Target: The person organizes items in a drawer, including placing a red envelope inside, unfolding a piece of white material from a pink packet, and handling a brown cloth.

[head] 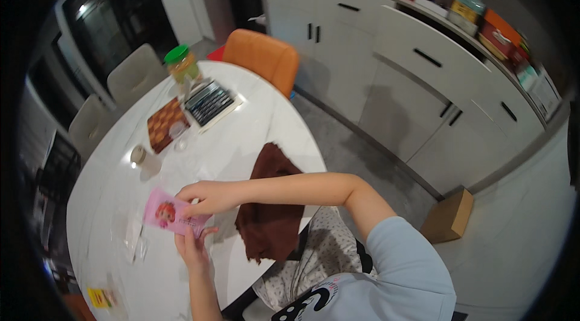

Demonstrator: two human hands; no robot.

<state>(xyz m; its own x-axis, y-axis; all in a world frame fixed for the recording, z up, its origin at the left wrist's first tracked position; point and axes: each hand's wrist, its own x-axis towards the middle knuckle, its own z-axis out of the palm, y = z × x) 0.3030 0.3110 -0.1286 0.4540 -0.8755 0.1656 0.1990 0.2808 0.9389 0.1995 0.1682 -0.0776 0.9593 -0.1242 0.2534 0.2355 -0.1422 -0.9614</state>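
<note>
A pink packet (pixel 165 212) printed with a red-haired doll figure is held over the white table (pixel 235 139). My right hand (pixel 210 196) grips its upper right edge, and my left hand (pixel 192 244) holds its lower edge with the thumb on the front. Under and beside my right forearm lies a dark brown cloth (pixel 272 230), spread at the table's edge. Left of the packet, a clear plastic piece (pixel 133 239) rests on the tabletop.
Farther back are a calculator (pixel 209 102), a checkered wooden board (pixel 166 125), a green-lidded jar (pixel 182 65) and a small capped container (pixel 138 155). A yellow packet (pixel 99 298) lies bottom left. An orange chair (pixel 263 55) stands behind, a cardboard box (pixel 448 216) on the floor.
</note>
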